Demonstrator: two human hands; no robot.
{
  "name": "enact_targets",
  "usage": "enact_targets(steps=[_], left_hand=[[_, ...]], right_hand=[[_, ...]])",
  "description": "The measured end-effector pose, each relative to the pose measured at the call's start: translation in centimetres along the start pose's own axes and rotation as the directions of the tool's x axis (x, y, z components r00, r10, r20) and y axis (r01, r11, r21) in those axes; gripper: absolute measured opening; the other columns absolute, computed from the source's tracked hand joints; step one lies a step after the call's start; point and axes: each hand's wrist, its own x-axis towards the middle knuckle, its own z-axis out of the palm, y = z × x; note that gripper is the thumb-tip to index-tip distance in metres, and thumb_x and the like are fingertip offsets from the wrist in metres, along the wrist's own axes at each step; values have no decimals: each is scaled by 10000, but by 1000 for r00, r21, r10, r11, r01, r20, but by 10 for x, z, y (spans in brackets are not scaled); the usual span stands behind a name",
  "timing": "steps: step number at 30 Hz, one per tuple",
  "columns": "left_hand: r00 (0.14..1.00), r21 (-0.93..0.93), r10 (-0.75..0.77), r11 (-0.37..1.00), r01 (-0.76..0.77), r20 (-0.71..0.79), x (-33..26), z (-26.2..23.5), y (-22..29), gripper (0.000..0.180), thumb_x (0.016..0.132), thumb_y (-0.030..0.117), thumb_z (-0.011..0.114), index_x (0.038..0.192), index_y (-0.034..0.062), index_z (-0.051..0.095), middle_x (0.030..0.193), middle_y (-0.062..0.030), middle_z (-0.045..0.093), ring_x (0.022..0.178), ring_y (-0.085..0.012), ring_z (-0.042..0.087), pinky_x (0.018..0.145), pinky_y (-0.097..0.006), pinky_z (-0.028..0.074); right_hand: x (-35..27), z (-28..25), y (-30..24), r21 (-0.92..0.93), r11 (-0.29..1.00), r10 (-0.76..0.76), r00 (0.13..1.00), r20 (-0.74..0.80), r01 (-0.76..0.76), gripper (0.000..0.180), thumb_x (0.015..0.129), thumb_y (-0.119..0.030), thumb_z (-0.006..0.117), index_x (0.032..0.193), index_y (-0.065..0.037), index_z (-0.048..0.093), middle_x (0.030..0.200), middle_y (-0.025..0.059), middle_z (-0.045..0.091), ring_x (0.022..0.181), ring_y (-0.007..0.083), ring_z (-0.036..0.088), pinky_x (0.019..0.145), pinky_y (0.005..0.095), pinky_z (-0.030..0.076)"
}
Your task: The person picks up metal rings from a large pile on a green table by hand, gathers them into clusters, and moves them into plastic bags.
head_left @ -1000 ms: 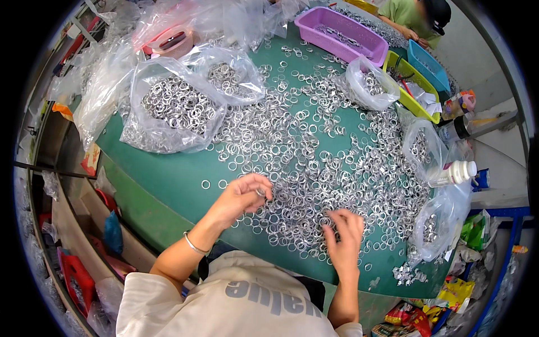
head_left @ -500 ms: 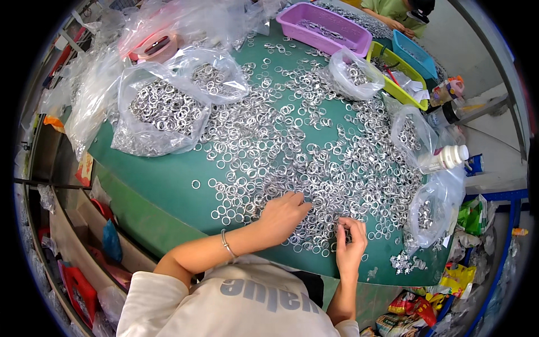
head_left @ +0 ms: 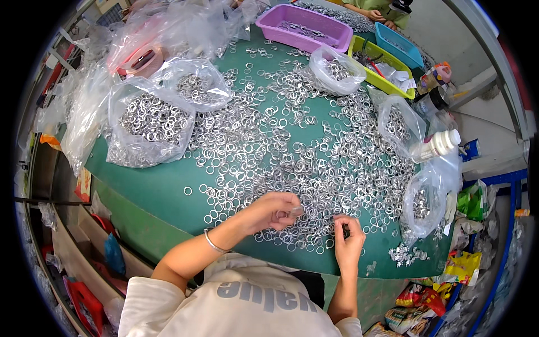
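Rings [head_left: 314,175], loose and silvery, are spread in a dense heap across the green bench [head_left: 143,196]. At the heap's near side, a blurred metal piece [head_left: 296,211] is held, pinched between the fingers of the left hand [head_left: 270,212]! To its right, the right hand [head_left: 349,238] is poised at the heap, fingers drawn narrow; whether anything is gripped cannot be told. Farther out, more rings are bagged in clear plastic [head_left: 133,156], and a purple basket [head_left: 275,35] is set at the far side.
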Motion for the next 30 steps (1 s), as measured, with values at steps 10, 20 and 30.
enact_targets(steps=[10, 20, 30], left_hand=[[974, -531, -182, 817, 227, 136, -13, -2, -25, 225, 950, 224, 445, 844, 38, 517, 689, -81, 509, 510, -72, 399, 404, -181, 318], [934, -482, -345, 805, 345, 92, -11, 6, -61, 304, 948, 200, 457, 1112, -28, 576, 949, -100, 632, 762, -133, 602, 608, -228, 494], [935, 561, 236, 826, -50, -264, -12, 11, -29, 216, 870, 47, 511, 1043, 20, 637, 863, -49, 615, 693, -95, 543, 556, -249, 441]], right_hand=[[0, 1, -6, -181, 973, -158, 986, -48, 147, 146, 720, 19, 651, 855, -28, 619, 852, 61, 585, 735, 182, 513, 658, 290, 382], [18, 4, -33, 70, 977, -210, 957, 199, 200, 294, 751, 10, 610, 1042, -38, 615, 1064, 125, 588, 955, 232, 557, 776, 306, 440], [18, 5, -9, -311, 818, -408, 869, 279, 484, 294, 717, -98, 700, 996, -63, 614, 1149, 70, 543, 1147, 310, 451, 930, 421, 339]])
